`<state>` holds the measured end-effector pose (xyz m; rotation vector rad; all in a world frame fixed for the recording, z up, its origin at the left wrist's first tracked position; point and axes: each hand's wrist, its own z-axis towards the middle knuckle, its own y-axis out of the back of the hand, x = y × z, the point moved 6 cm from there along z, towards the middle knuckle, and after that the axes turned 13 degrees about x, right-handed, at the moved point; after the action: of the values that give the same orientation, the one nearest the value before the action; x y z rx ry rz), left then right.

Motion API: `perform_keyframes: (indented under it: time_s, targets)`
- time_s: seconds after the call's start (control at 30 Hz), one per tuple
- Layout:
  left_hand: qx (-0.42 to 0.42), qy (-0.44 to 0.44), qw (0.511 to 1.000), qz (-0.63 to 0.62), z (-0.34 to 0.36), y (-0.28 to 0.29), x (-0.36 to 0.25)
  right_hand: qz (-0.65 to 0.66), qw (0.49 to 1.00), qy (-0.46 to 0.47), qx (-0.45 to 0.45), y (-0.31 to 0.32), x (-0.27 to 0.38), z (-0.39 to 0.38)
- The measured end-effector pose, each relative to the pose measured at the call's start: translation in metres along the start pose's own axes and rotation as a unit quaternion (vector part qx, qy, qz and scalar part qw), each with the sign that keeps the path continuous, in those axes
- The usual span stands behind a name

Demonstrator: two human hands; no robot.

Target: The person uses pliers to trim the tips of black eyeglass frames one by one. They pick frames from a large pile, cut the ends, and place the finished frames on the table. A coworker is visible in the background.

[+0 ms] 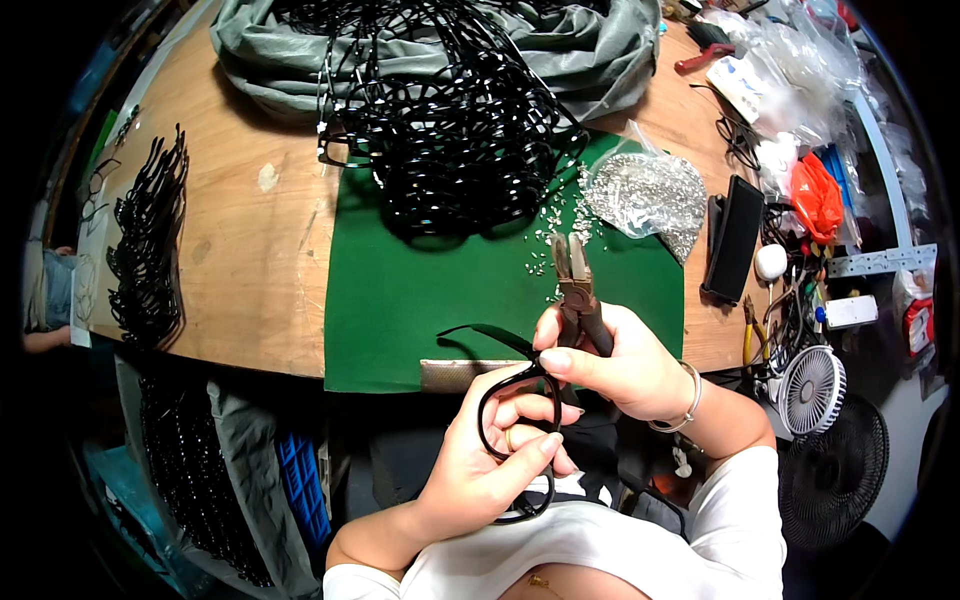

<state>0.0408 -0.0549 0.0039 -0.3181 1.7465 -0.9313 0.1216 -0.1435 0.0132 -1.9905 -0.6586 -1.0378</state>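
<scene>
Plainly, the left hand (485, 460) grasped the black eyeglass frame (484, 408) by its rim, just short of the green mat's (400, 290) near edge, the frame's long axis running roughly fore and aft and 1 temple arm (500, 338) reaching leftward over the mat. The right hand (638, 368), clasped round the pliers (577, 290), was nearer the hinge corner at the frame's far end, its thumb touching or almost touching there, while the pliers' jaws pointed away from the frame, toward scattered silver pieces (583, 212).
</scene>
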Motion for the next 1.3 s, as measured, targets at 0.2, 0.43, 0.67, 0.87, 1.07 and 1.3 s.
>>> perform_keyframes:
  time_s: [0.2, 0.43, 0.67, 0.87, 1.07, 1.3]
  targets:
    - [-0.002, -0.001, 1.0, 0.005, -0.002, 0.0, 0.003, -0.123, 0.991, 0.041, -0.035, -0.003, 0.008, -0.002]
    - [-0.006, 0.037, 0.998, -0.048, -0.017, 0.008, 0.003, -0.056, 0.998, -0.019, -0.014, 0.003, -0.003, -0.008]
    - [0.008, 0.082, 0.995, -0.055, -0.026, 0.014, 0.002, -0.285, 0.925, -0.185, 0.171, -0.011, -0.006, -0.033]
    - [0.011, 0.093, 0.995, -0.034, -0.027, 0.013, 0.003, -0.309, 0.912, -0.179, 0.202, -0.013, -0.004, -0.024]
    - [0.008, 0.087, 0.996, -0.003, -0.03, 0.013, 0.008, -0.453, 0.861, -0.173, 0.153, -0.011, -0.007, -0.018]
    - [0.003, 0.089, 0.996, -0.006, -0.026, 0.009, 0.005, -0.396, 0.881, -0.174, 0.19, -0.007, -0.002, -0.02]
